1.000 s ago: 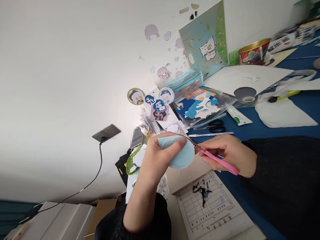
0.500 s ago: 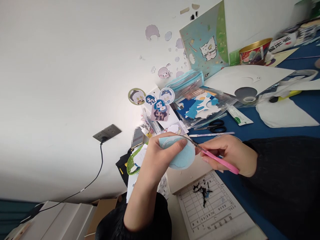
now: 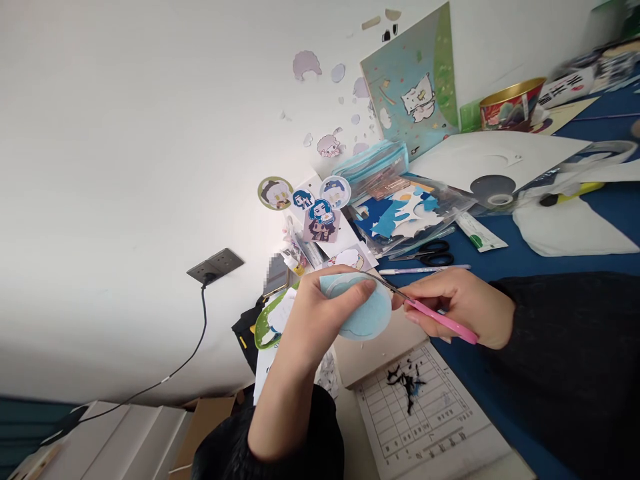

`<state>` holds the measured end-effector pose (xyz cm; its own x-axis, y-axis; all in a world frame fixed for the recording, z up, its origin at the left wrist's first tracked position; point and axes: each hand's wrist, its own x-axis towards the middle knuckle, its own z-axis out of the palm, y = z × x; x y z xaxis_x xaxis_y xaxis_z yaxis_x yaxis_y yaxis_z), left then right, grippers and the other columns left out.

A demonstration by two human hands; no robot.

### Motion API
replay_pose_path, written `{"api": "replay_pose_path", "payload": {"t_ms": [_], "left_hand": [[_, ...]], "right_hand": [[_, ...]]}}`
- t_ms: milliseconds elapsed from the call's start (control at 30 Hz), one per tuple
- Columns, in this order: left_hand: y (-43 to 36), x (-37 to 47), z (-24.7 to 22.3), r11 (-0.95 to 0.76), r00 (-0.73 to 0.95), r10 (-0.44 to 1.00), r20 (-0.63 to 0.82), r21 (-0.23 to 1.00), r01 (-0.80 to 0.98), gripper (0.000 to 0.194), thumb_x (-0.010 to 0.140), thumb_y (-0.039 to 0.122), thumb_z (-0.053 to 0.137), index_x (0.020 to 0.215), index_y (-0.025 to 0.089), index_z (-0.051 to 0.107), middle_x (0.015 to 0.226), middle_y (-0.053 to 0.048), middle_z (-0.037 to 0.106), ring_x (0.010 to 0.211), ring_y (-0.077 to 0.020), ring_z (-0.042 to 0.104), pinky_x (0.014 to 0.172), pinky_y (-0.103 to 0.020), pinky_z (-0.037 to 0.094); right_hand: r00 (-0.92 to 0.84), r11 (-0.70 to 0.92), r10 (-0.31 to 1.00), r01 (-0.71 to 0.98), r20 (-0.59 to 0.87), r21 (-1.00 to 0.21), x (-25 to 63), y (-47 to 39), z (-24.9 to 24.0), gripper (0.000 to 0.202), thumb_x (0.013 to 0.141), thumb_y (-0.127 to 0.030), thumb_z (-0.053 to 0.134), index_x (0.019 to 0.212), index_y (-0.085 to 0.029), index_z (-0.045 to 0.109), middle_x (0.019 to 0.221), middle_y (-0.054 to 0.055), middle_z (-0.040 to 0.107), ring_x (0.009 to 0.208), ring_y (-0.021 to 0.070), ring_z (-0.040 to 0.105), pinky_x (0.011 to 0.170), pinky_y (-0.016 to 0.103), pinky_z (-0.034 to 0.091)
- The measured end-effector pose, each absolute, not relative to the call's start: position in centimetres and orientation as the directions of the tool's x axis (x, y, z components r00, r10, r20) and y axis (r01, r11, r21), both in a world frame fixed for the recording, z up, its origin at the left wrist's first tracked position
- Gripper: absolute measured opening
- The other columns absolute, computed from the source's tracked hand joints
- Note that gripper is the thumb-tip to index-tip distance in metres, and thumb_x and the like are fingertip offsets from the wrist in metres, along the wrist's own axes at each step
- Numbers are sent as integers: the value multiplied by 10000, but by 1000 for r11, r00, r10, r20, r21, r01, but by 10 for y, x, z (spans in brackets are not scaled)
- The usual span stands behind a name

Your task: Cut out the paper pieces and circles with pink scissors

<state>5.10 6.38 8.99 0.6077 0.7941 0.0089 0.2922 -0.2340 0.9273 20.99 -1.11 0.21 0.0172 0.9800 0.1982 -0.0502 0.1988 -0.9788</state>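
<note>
Much of the paper (image 3: 369,320) is hidden by the left hand (image 3: 323,307), whose thumb lies across its front; the other fingers are mostly out of sight behind, so the hold reads as a firm pinch with the paper between. The right hand (image 3: 457,307) is curled in tight round the pink scissors (image 3: 443,321), covering part of the handle. The blade tips are lost along the paper's top edge, and how far apart the blades stand cannot be told.

The paper is held up over the desk (image 3: 620,207), off the view's centre toward five o'clock. Its rounded edge faces four to six o'clock, a corner points to ten. The pink scissors' long axis runs from four o'clock, where the handle ends, to ten, where the blades point.

From the paper, the black scissors (image 3: 435,253) lie at two o'clock. At five, a notebook (image 3: 425,427) bearing dark scraps (image 3: 407,387) is cut off by the bottom edge. The phone (image 3: 278,277), between nine and ten, is partly pixelated
</note>
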Motion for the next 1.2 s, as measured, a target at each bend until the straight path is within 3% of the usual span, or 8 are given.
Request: {"api": "replay_pose_path", "payload": {"t_ms": [167, 333, 600, 867, 1200], "left_hand": [[64, 50, 91, -246, 621, 783, 6, 921, 301, 160, 725, 296, 693, 644, 159, 672, 576, 13, 614, 507, -99, 513, 464, -197, 373], [63, 50, 92, -269, 619, 786, 3, 902, 337, 158, 736, 296, 687, 662, 158, 659, 587, 24, 567, 521, -92, 480, 456, -189, 351], [59, 53, 93, -293, 670, 740, -51, 873, 390, 178, 754, 302, 691, 666, 152, 653, 616, 26, 553, 568, -99, 461, 502, -187, 363], [30, 54, 103, -334, 690, 724, 8, 879, 340, 178, 746, 319, 701, 717, 147, 663, 673, 9, 593, 602, -116, 510, 540, -202, 401], [-17, 36, 123, -260, 700, 713, 48, 945, 200, 251, 711, 365, 721, 686, 129, 642, 626, 6, 590, 535, -100, 508, 521, -200, 414]], "right_hand": [[-2, 196, 980, -68, 197, -978, 211, -14, 7, 76, 726, -159, 615, 774, -145, 673, 477, -80, 407, 355, 61, 320, 367, 229, 263], [-31, 195, 980, -88, 198, -977, 214, -18, 9, 136, 701, -219, 716, 787, -155, 633, 497, -72, 463, 341, 74, 428, 365, 215, 347], [-80, 234, 965, -148, 248, -961, 218, -20, 12, 194, 652, -221, 754, 752, -176, 594, 557, -76, 449, 438, 80, 427, 429, 215, 420], [19, 262, 965, -150, 263, -953, 205, -45, 29, 120, 731, -189, 682, 706, -164, 568, 529, -66, 518, 436, 108, 532, 455, 247, 470], [304, 385, 893, -138, 331, -913, 152, -106, 61, 172, 697, -183, 693, 679, -196, 523, 519, -73, 502, 435, 104, 482, 448, 239, 442]]}}
